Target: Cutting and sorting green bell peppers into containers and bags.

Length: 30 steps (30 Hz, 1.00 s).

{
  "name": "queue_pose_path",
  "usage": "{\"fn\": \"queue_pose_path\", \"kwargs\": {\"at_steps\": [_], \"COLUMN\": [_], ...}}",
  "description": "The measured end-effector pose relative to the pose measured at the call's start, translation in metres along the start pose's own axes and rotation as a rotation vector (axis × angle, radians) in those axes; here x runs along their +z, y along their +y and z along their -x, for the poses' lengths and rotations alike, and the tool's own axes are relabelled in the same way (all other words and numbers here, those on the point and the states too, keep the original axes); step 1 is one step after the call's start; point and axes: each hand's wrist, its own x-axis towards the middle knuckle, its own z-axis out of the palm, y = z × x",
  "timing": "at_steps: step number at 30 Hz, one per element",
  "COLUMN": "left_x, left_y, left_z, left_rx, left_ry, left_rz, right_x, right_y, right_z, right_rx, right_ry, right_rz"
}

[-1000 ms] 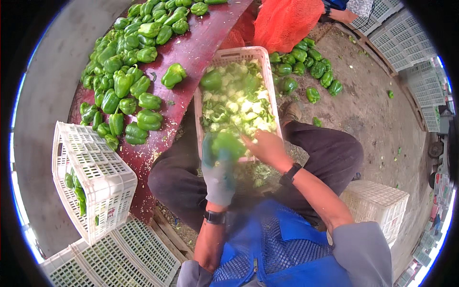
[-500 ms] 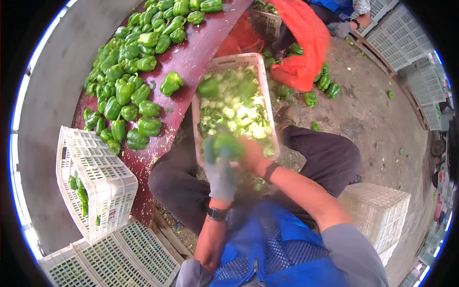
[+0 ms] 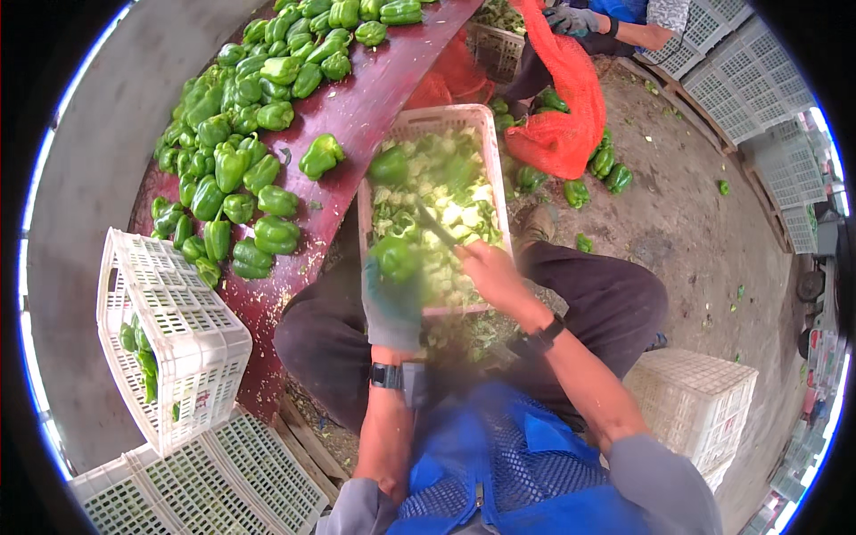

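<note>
In my gloved left hand (image 3: 392, 312) is a green bell pepper (image 3: 395, 259), held over the near left part of a pinkish-white plastic crate (image 3: 497, 169). My bare right hand (image 3: 492, 275) grips a knife (image 3: 434, 223), its blade slanting up and to the left above the crate. Pepper and blade are apart. Pale green pepper cores and trimmings (image 3: 455, 209) fill the crate, with a whole-looking green pepper (image 3: 389, 167) at its far left. The crate stands between my knees. The knife's handle is mostly hidden in my fist.
Many green peppers (image 3: 230, 167) lie heaped on a dark red sloping table (image 3: 357, 116) to my left. White slatted crates (image 3: 192, 312) stand near left and another crate (image 3: 691, 401) at right. Ahead, a co-worker's gloved hand (image 3: 571, 20) is at a red net bag (image 3: 562, 134), with loose peppers on the floor.
My hands were together around the pepper and have drawn apart. The right moved right, bringing the knife into plain sight; the left shifted slightly left with the pepper. The co-worker's hand moved to the bag.
</note>
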Motion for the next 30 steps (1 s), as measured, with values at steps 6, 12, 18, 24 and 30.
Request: {"fn": "queue_pose_path", "kwargs": {"at_steps": [6,12,18,24,30], "left_x": [-0.021,-0.034,-0.042,-0.025,-0.062], "left_y": [-0.021,-0.041,-0.050,-0.051,-0.061], "left_z": [-0.026,-0.026,-0.021,-0.014,-0.020], "left_rx": [-0.090,-0.063,-0.038,-0.142,-0.021], "left_ry": [0.039,0.113,-0.019,0.132,-0.071], "left_rz": [0.163,0.061,0.011,0.063,-0.412], "right_x": [0.005,0.006,0.023,0.030,0.037], "right_y": [-0.037,-0.019,-0.016,-0.005,0.003], "right_z": [0.043,0.051,0.055,0.054,0.049], "right_rx": [-0.078,-0.023,-0.261,-0.218,-0.204], "right_ry": [0.152,-0.093,0.001,-0.050,-0.052], "right_rz": [-0.174,-0.310,-0.137,0.158,0.298]}}
